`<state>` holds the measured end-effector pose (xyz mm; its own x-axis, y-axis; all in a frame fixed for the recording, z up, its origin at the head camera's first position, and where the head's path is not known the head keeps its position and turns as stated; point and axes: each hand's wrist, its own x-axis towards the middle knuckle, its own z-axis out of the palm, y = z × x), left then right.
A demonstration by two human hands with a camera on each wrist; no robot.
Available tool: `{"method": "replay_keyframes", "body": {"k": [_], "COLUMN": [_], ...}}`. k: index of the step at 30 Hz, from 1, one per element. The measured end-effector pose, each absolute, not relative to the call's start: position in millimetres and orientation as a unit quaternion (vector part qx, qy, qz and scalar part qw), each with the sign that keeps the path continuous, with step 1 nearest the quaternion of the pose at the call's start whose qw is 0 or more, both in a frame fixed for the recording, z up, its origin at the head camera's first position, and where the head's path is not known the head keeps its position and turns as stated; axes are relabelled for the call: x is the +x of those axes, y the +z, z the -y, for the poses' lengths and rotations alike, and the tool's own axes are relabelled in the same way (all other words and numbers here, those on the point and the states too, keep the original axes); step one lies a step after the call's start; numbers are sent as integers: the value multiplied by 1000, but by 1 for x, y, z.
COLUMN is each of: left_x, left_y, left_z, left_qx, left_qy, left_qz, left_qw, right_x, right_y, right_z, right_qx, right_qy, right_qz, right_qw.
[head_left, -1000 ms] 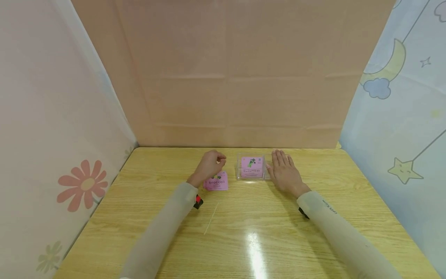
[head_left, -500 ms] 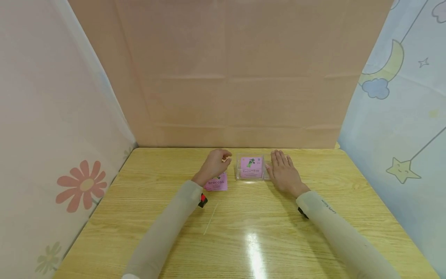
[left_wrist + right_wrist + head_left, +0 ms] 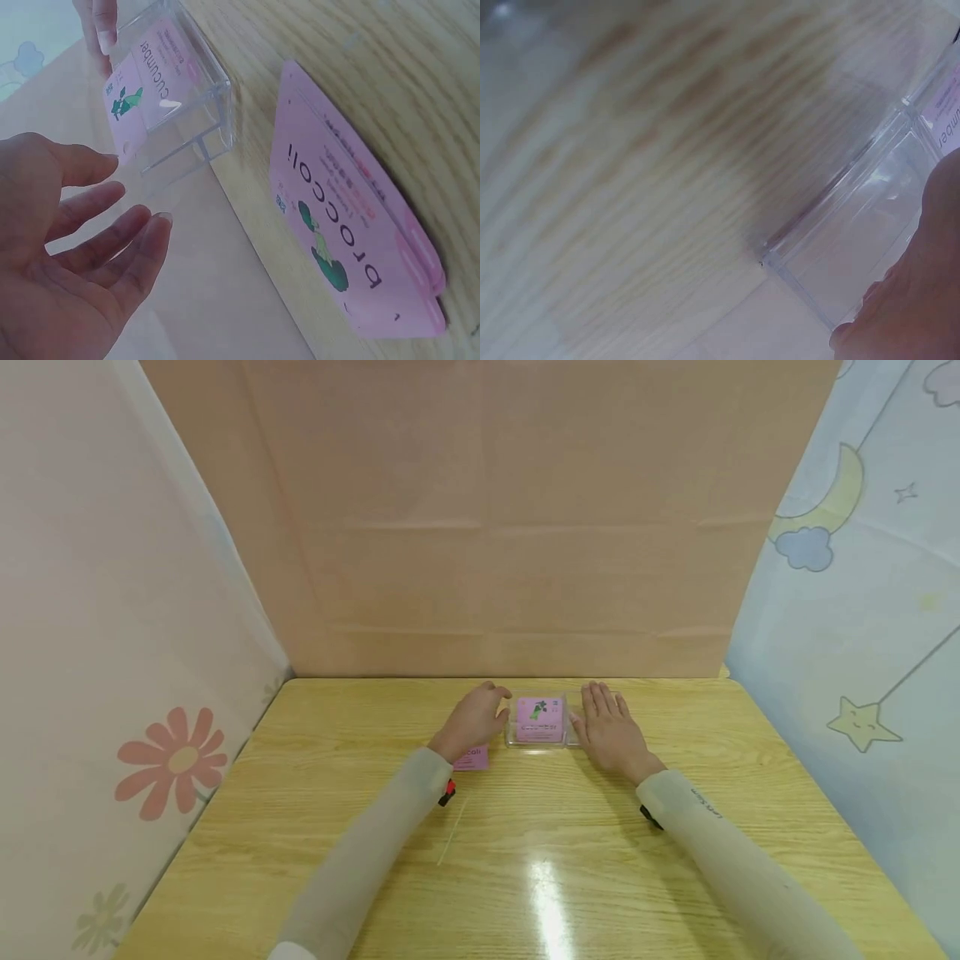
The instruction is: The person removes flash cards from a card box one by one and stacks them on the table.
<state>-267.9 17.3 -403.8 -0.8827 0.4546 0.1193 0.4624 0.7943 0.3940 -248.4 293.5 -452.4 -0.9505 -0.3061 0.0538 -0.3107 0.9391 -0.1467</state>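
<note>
A pink cucumber card lies in a clear plastic box near the back of the table. My left hand hovers at the box's left side, fingers loosely bent with a gap to the thumb and nothing between them. In the left wrist view, its fingertips are close to the box's end; whether they touch it, I cannot tell. Pink broccoli cards lie stacked slightly askew, partly beneath my left hand in the head view. My right hand rests with straight fingers on a clear, shallow plastic section joined to the box.
The wooden table ends at a tan backdrop. A thin pale strip lies in front of the cards. Printed curtains flank both sides, and each wrist carries a dark strapped device.
My left hand has moved right, from above the broccoli cards to the box's left edge, and covers more of the cards. The right hand has stayed in place.
</note>
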Motion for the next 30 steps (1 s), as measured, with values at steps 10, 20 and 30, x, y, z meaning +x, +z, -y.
{"method": "replay_keyframes", "body": {"k": [10,20,30], "left_x": [-273,-277,-279], "left_y": [-401,-407,-405], "left_z": [-32,-41,-47], "left_qx": [-256,-280,-290], "left_qy": [-191,-141,-113], "left_qz": [948,949,950], "left_qw": [-4,34,35], "right_x": [-250,-252,-254], "right_y": [-451,-450,-450], "right_z": [-291,-289,-285], "right_qx": [147,142,141], "right_qy": [77,81,76], "right_qz": [986,986,987], "right_qw": [4,6,14]}}
